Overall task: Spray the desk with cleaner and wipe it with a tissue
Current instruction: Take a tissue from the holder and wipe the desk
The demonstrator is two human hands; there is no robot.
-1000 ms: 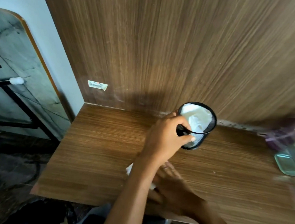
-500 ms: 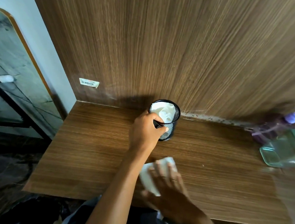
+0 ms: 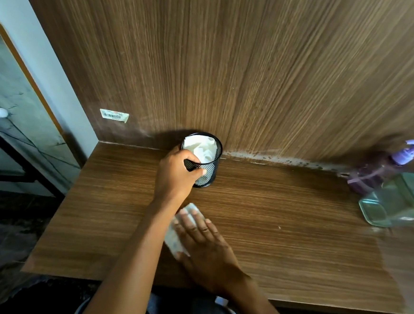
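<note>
A black mesh cup (image 3: 208, 168) with white tissues inside stands on the brown wooden desk (image 3: 292, 219), close to the back panel. My left hand (image 3: 175, 176) is wrapped around the cup's near side. In front of it my right hand (image 3: 205, 246) lies flat, fingers spread, pressing a white tissue (image 3: 173, 236) onto the desk top; the hand covers most of the tissue. At the desk's right end stands a clear greenish spray bottle (image 3: 402, 198) with a purple trigger head, blurred.
A wood-grain back panel (image 3: 255, 66) rises behind the desk, with a barcode sticker (image 3: 114, 115) low on the left. A dirty seam runs along the back edge. Left of the desk are a white wall and a black metal frame (image 3: 15, 157). The desk's near-left corner sits beside dark floor.
The cup was lifted and tilted a second ago; it now stands upright by the back panel, still in my left hand. My right hand has slid the tissue forward.
</note>
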